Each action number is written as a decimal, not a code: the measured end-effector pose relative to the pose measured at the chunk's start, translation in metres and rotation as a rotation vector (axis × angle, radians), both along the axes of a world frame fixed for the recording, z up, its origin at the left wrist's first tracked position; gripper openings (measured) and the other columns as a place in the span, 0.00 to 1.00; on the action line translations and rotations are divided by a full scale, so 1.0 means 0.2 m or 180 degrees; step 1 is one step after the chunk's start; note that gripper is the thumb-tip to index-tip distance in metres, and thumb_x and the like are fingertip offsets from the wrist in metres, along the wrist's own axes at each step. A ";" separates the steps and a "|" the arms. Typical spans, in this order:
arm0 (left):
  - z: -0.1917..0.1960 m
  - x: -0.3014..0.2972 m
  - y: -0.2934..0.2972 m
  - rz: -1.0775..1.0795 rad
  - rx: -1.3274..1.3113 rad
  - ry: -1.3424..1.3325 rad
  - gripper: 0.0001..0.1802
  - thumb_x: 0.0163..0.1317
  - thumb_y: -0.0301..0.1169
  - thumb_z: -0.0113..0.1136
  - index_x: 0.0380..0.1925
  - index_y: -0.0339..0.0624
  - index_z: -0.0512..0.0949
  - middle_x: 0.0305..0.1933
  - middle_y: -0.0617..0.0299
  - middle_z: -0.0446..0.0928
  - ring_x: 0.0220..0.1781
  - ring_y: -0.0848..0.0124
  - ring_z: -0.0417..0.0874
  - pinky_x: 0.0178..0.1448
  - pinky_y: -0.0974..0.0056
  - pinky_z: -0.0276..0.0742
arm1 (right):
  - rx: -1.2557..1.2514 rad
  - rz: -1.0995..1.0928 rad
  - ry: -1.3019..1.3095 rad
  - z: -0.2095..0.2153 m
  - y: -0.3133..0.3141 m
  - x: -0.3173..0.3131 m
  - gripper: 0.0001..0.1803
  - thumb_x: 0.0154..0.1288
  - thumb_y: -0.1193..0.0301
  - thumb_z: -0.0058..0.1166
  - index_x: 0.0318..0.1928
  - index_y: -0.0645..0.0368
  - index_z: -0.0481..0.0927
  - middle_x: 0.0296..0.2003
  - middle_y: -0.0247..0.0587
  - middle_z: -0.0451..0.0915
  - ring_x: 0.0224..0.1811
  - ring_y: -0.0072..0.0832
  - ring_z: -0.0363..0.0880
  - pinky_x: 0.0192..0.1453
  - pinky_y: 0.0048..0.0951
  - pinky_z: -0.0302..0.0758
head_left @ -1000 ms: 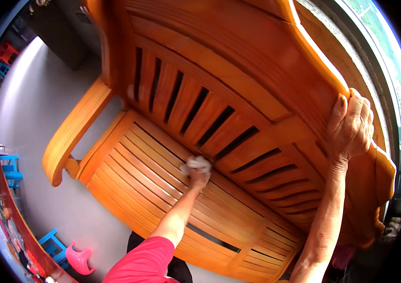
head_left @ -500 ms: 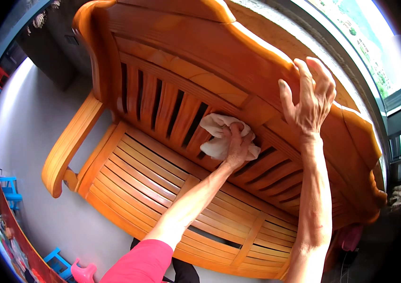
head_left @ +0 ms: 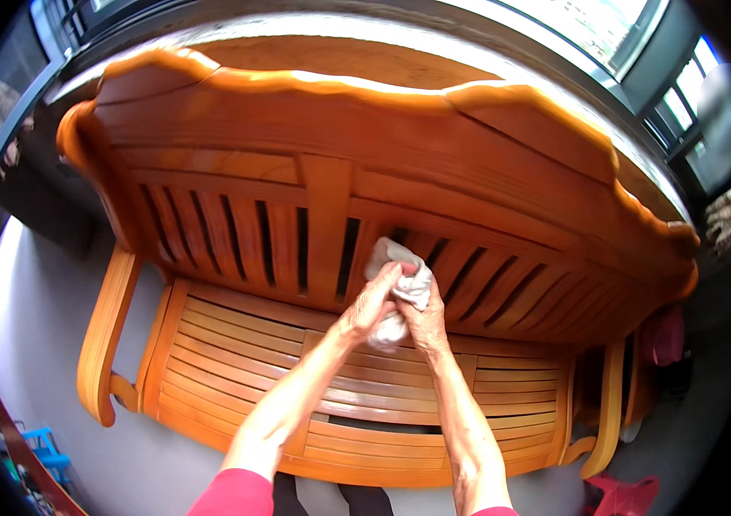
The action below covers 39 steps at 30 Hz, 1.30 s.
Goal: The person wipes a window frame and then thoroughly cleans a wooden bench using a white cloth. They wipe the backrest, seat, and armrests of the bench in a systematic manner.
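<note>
Head view, frame centre: our left hand [head_left: 371,303] & right hand [head_left: 424,316] both clutch the white cloth [head_left: 400,273] against the wooden bench [head_left: 331,112] backrest slats. Best to bunch cloth tight, wipe w/ the grain.

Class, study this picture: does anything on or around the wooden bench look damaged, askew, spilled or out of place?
Nothing stands out. The wooden bench looks whole, its slats even, while the left hand and right hand grip a white cloth against the backrest.
</note>
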<state>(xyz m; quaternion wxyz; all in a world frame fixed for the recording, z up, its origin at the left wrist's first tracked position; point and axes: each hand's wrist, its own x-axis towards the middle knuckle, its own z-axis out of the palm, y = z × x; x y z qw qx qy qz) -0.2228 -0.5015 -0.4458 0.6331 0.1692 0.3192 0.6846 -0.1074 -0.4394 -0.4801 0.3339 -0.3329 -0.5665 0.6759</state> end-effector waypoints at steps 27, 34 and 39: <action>0.67 -0.65 0.41 0.3518 0.0503 0.8089 0.65 0.23 0.73 0.66 0.63 0.52 0.58 0.60 0.53 0.57 0.65 0.56 0.53 0.63 0.41 0.44 | 0.2421 0.0874 -0.3023 -1.13 -0.04 0.27 0.22 0.48 0.81 0.53 0.46 0.53 0.78 0.54 0.50 0.70 0.58 0.53 0.66 0.55 0.52 0.69; 0.63 -0.68 0.44 0.3692 0.0637 0.8095 0.65 0.23 0.77 0.61 0.63 0.52 0.59 0.58 0.53 0.57 0.65 0.56 0.53 0.63 0.41 0.45 | 0.1336 -0.1580 -0.1603 -0.62 -0.04 0.07 0.27 0.44 0.80 0.65 0.48 0.56 0.75 0.48 0.51 0.71 0.51 0.48 0.74 0.53 0.44 0.73; 0.62 -0.67 0.46 0.3818 0.0666 0.7933 0.65 0.22 0.78 0.59 0.63 0.56 0.60 0.58 0.53 0.58 0.64 0.55 0.53 0.61 0.38 0.43 | 0.3397 -0.1907 -0.0909 -0.05 0.15 -0.35 0.30 0.46 0.71 0.70 0.53 0.50 0.73 0.60 0.49 0.59 0.63 0.48 0.57 0.62 0.45 0.61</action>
